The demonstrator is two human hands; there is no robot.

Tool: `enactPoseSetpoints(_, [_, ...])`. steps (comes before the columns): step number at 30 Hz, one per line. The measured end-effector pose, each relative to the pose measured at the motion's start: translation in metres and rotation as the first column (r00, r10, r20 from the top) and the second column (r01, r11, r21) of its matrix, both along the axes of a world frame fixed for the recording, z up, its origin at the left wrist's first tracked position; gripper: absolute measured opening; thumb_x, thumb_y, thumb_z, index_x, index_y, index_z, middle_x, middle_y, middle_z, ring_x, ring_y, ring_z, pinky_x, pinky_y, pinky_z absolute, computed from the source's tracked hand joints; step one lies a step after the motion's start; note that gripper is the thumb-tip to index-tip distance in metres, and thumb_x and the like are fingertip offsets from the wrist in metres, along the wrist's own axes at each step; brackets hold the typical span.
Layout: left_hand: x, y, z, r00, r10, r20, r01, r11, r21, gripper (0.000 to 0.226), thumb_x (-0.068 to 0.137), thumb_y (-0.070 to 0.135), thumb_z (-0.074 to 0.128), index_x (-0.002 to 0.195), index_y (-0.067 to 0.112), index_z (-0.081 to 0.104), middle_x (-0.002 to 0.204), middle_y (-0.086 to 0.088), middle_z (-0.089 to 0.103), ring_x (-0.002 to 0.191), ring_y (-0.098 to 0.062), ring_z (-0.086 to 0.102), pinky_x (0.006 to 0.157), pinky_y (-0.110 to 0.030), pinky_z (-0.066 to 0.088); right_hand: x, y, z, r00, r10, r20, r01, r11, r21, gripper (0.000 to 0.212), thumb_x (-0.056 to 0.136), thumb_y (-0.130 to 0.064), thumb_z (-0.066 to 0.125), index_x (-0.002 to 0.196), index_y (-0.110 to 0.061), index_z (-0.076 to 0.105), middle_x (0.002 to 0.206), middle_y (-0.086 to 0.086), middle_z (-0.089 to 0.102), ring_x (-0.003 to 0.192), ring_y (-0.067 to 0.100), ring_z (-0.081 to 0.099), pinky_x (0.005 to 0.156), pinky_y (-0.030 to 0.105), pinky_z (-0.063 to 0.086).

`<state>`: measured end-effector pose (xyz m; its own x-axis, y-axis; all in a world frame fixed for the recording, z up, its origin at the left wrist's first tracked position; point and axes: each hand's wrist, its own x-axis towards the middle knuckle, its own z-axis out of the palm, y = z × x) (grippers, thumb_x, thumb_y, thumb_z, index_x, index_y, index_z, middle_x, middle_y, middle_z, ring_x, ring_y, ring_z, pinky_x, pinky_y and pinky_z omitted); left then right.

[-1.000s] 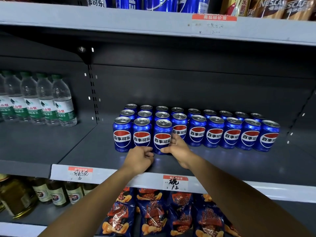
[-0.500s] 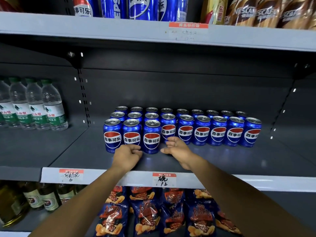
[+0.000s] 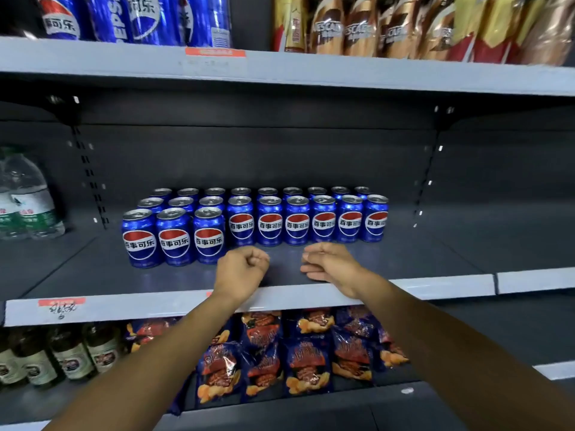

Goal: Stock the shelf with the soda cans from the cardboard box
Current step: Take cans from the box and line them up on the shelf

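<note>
Several blue soda cans [image 3: 270, 223] with red-white-blue logos stand in rows on the dark grey middle shelf [image 3: 404, 259]. Three front cans [image 3: 174, 236] at the left stand nearer the shelf edge than the rest. My left hand [image 3: 242, 273] hovers over the shelf's front, fingers curled into a loose fist, holding nothing. My right hand [image 3: 331, 265] is beside it, fingers loosely bent and apart, empty. Both hands are just in front of the cans and touch none of them. No cardboard box is in view.
Water bottles [image 3: 28, 200] stand on the shelf at the left. The shelf above holds tall blue cans [image 3: 140, 20] and coffee packs [image 3: 404, 29]. Below are snack bags [image 3: 280, 353] and glass bottles [image 3: 62, 356]. Bare shelf floor lies right of the cans.
Both hands have drawn back from the front cans toward the shelf edge and moved right. The view has shifted right and upward.
</note>
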<state>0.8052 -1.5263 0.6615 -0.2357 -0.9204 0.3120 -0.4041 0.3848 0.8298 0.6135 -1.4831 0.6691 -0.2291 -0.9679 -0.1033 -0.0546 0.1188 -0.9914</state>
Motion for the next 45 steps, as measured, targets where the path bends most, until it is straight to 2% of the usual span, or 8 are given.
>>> enactPoseSetpoints(4, [-0.043, 0.030, -0.004, 0.998, -0.047, 0.044, 0.047, 0.999, 0.010, 0.022, 0.086, 0.007, 0.059, 0.073, 0.024, 0.067, 0.078, 0.007, 0.069, 0.076, -0.012, 0.064, 0.077, -0.021, 0.051, -0.047, 0.047, 0.000, 0.998, -0.043, 0.051, 0.042, 0.999, 0.010, 0.008, 0.095, -0.013, 0.056, 0.102, -0.012, 0.060, 0.101, 0.009, 0.067, 0.096, 0.023, 0.067, 0.086, 0.031, 0.053])
enactPoseSetpoints(9, [-0.094, 0.069, -0.019, 0.991, -0.116, 0.071, 0.114, 0.993, 0.037, 0.025, 0.089, 0.008, 0.057, 0.073, 0.024, 0.068, 0.081, 0.007, 0.069, 0.081, -0.012, 0.064, 0.077, -0.022, 0.050, -0.099, 0.097, -0.016, 0.994, -0.077, 0.079, 0.072, 0.995, 0.071, 0.007, 0.095, -0.015, 0.056, 0.097, -0.012, 0.062, 0.104, 0.012, 0.068, 0.096, 0.024, 0.067, 0.085, 0.032, 0.054])
enactPoseSetpoints(14, [-0.133, 0.102, -0.035, 0.983, -0.166, 0.080, 0.160, 0.984, 0.080, 0.019, 0.089, 0.008, 0.057, 0.079, 0.017, 0.070, 0.077, 0.006, 0.068, 0.075, -0.013, 0.065, 0.063, -0.014, 0.046, -0.134, 0.137, -0.042, 0.995, -0.084, 0.062, 0.075, 0.987, 0.143, 0.013, 0.095, -0.016, 0.056, 0.106, -0.009, 0.060, 0.112, 0.013, 0.065, 0.101, 0.027, 0.066, 0.088, 0.035, 0.053])
enactPoseSetpoints(21, [-0.162, 0.136, -0.068, 0.962, -0.215, 0.169, 0.191, 0.971, 0.147, 0.016, 0.086, 0.011, 0.061, 0.074, 0.018, 0.070, 0.073, 0.006, 0.069, 0.074, -0.008, 0.064, 0.074, -0.019, 0.048, -0.167, 0.173, -0.088, 0.993, -0.084, 0.085, 0.062, 0.970, 0.236, 0.024, 0.094, -0.019, 0.058, 0.116, -0.008, 0.058, 0.119, 0.017, 0.063, 0.104, 0.029, 0.064, 0.077, 0.031, 0.055])
enactPoseSetpoints(27, [-0.156, 0.155, -0.097, 0.931, -0.292, 0.220, 0.213, 0.923, 0.321, 0.014, 0.089, 0.011, 0.058, 0.083, 0.018, 0.069, 0.084, 0.004, 0.068, 0.086, -0.012, 0.063, 0.081, -0.021, 0.049, -0.165, 0.196, -0.123, 0.988, -0.102, 0.119, 0.056, 0.939, 0.340, 0.004, 0.095, -0.020, 0.056, 0.097, -0.020, 0.060, 0.112, 0.010, 0.064, 0.100, 0.025, 0.062, 0.089, 0.037, 0.050])
enactPoseSetpoints(30, [-0.149, 0.155, -0.116, 0.901, -0.340, 0.269, 0.215, 0.889, 0.403, 0.010, 0.089, 0.014, 0.061, 0.086, 0.018, 0.069, 0.090, 0.002, 0.068, 0.089, -0.013, 0.063, 0.085, -0.026, 0.050, -0.157, 0.204, -0.139, 0.986, -0.091, 0.138, 0.032, 0.925, 0.378, 0.006, 0.096, -0.021, 0.055, 0.098, -0.020, 0.060, 0.115, 0.010, 0.062, 0.098, 0.024, 0.062, 0.081, 0.033, 0.050])
enactPoseSetpoints(37, [-0.133, 0.171, -0.196, 0.880, -0.404, 0.250, 0.197, 0.789, 0.582, 0.016, 0.090, 0.005, 0.059, 0.105, 0.001, 0.065, 0.104, -0.011, 0.065, 0.100, -0.019, 0.059, 0.083, -0.021, 0.044, -0.132, 0.224, -0.202, 0.984, -0.090, 0.153, 0.008, 0.886, 0.464, 0.014, 0.100, -0.019, 0.048, 0.111, -0.015, 0.055, 0.125, 0.011, 0.058, 0.119, 0.031, 0.056, 0.094, 0.038, 0.045])
enactPoseSetpoints(45, [-0.107, 0.191, -0.296, 0.770, -0.468, 0.434, 0.108, 0.766, 0.634, 0.042, 0.090, 0.028, 0.064, 0.126, 0.010, 0.057, 0.131, -0.004, 0.055, 0.120, -0.021, 0.052, 0.095, -0.024, 0.040, -0.111, 0.244, -0.305, 0.995, -0.053, 0.080, -0.005, 0.798, 0.602, 0.025, 0.093, -0.023, 0.059, 0.117, -0.016, 0.056, 0.133, 0.008, 0.055, 0.124, 0.024, 0.051, 0.097, 0.037, 0.041])
